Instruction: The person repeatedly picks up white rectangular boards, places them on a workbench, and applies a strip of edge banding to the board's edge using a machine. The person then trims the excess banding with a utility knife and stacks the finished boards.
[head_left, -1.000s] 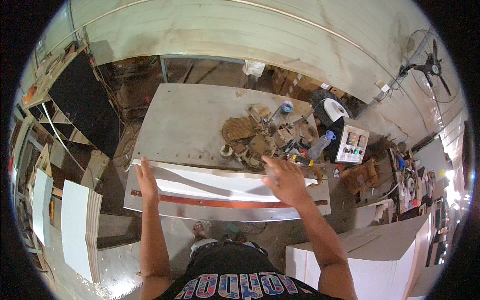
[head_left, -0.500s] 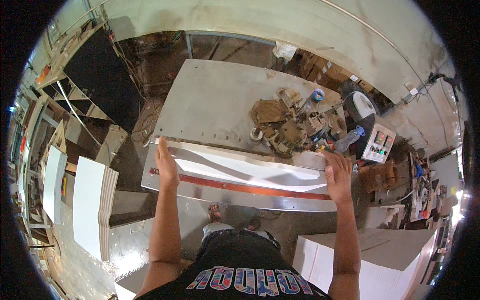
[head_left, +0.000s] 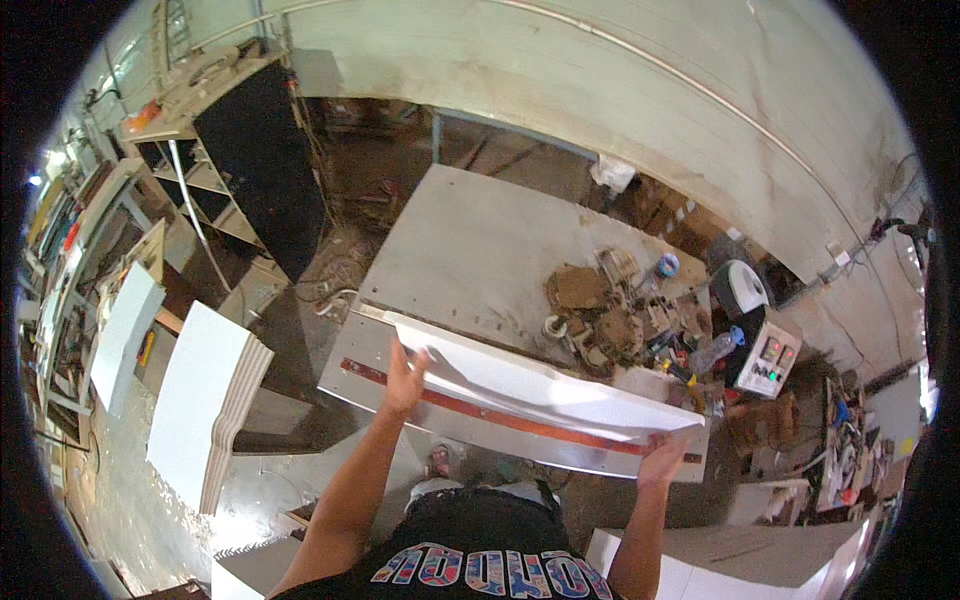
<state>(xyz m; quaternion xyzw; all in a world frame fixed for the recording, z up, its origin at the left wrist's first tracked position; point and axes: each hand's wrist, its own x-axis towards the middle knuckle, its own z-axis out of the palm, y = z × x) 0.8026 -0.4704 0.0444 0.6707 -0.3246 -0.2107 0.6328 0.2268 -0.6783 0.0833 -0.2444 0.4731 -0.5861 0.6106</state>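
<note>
A long, narrow white panel [head_left: 530,382] with a wavy lower outline lies along the front of a grey machine table, above an orange-red strip [head_left: 500,418]. My left hand [head_left: 404,374] grips the panel near its left end, thumb raised toward its face. At the opposite end my right hand [head_left: 662,458] is closed around the lower right corner, its fingers partly hidden and a little blurred. The metal front ledge [head_left: 560,455] runs beneath both hands.
The grey table [head_left: 450,240] carries dusty machine parts [head_left: 600,310] and a clear plastic bottle [head_left: 718,348] at its right. Beside it stands a control box [head_left: 768,358] with lit buttons. Stacked white panels [head_left: 200,400] lean at the left; a large white stack [head_left: 720,570] stands lower right.
Both hands have come down toward me; the left has also shifted right, inward from the panel's end. The panel has shifted with them. The whole view has turned and tilted.
</note>
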